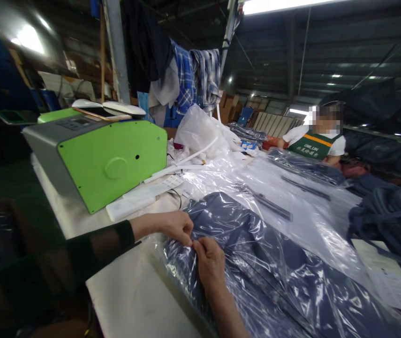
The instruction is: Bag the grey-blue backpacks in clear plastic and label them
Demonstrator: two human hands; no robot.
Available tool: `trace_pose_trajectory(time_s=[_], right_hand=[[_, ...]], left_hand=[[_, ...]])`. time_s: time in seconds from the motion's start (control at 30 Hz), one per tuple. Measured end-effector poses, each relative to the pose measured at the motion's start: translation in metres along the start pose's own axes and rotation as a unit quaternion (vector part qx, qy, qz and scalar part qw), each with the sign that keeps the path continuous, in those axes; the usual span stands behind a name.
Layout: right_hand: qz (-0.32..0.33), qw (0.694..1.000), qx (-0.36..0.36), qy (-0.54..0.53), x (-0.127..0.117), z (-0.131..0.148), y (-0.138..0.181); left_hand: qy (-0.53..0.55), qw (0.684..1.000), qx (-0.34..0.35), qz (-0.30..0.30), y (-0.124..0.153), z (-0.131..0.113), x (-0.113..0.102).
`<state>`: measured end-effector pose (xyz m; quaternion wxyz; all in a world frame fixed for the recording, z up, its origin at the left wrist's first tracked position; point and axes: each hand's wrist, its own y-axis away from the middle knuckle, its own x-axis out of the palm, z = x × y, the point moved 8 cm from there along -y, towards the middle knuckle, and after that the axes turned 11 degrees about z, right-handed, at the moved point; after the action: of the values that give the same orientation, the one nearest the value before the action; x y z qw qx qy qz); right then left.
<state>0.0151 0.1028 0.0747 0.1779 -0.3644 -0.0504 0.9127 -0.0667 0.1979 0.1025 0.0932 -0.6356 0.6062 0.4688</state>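
Left grip [177,225] and right grip [212,263] close together – both pinched on clear bag [263,256]; dark fabric [313,286] inside; bag on worktop [130,291].

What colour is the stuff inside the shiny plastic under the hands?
The wrapped cloth is dark blue-grey. It shows best in the head view.

On the bench [130,286], a machine [116,162] is placed at the left, with a phone [100,113] laid on top. To its right and nearer, a bagged garment [277,263] is spread; behind that, plastic [314,211] is laid. Clothes [188,80] are hung behind the bench; a co-worker [313,143] is seen beyond the plastic.
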Motion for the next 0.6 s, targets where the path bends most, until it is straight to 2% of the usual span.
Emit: trace_pose_trajectory(time_s=[0.27, 0.37, 0.6], right_hand=[[-0.028, 0.999, -0.017, 0.025, 0.001, 0.000, 0.004], [-0.033, 0.999, -0.023, 0.032, 0.001, 0.000, 0.005], [-0.037, 0.998, -0.026, 0.033, 0.002, 0.000, 0.005]], left_hand=[[-0.133, 0.983, -0.052, -0.118, 0.016, -0.019, 0.009], [-0.153, 0.978, -0.067, -0.122, 0.021, -0.019, 0.008], [-0.139, 0.983, -0.073, -0.098, 0.026, -0.018, -0.008]])
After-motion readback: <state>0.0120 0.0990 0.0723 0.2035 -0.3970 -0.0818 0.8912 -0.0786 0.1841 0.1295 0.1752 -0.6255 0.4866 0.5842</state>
